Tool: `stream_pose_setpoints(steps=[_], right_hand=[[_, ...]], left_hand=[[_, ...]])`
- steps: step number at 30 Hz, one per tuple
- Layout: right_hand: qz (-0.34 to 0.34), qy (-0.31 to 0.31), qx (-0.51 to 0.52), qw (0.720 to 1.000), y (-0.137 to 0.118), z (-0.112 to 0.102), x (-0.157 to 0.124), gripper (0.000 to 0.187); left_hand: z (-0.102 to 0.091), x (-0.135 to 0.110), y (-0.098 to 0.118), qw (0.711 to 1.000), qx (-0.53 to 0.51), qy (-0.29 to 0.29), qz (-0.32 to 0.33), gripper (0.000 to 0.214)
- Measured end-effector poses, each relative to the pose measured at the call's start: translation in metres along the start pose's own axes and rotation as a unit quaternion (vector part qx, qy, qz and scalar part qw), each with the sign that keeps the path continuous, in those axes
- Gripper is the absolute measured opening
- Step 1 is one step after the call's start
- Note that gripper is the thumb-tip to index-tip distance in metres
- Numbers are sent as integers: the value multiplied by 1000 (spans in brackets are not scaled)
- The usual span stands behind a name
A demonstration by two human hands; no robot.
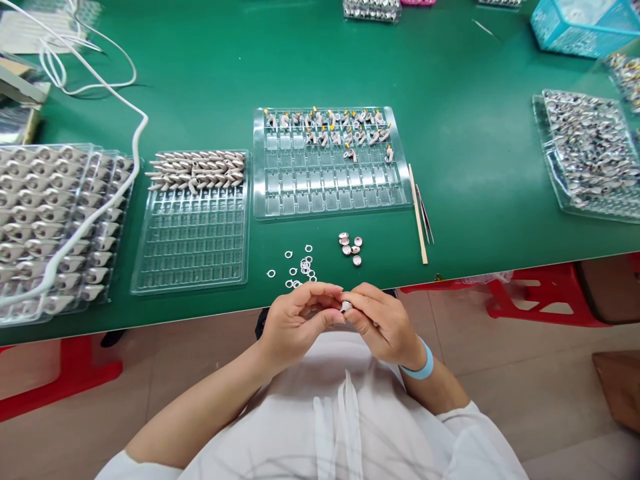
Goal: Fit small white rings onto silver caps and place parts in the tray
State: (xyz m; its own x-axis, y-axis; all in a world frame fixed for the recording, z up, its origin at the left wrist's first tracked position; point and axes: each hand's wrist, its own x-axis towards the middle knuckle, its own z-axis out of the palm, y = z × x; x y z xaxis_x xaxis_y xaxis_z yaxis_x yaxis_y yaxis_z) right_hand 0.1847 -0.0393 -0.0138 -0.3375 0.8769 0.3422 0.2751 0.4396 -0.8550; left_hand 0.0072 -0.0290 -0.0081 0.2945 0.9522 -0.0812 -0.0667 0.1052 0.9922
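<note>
Fingers of the left hand and right hand pinch one small silvery part at the near edge of the counter. It looks light, rigid and smooth enough to slip, so opposite sides seem the surest hold. Beyond lie white rings and round caps.

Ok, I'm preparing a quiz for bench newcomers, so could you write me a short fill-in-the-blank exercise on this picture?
The left hand and right hand meet at a small part; the wristband is on the ____ wrist.
In the picture, the rings lie to the ____ of the caps.
The table is coloured ____.
The wooden stick lies beside the ____.

Missing words: right; left; green; tweezers.
</note>
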Motion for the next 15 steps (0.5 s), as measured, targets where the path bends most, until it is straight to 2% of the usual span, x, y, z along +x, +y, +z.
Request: stream_pose_setpoints(steps=[5,15], right_hand=[[-8,15,-2,1000,2,2,-2,28],[-56,35,-71,995,5,6,-5,28]], left_hand=[[-2,0,-1,1000,-11,-10,-12,27],[1,0,0,999,-40,-5,-12,22]])
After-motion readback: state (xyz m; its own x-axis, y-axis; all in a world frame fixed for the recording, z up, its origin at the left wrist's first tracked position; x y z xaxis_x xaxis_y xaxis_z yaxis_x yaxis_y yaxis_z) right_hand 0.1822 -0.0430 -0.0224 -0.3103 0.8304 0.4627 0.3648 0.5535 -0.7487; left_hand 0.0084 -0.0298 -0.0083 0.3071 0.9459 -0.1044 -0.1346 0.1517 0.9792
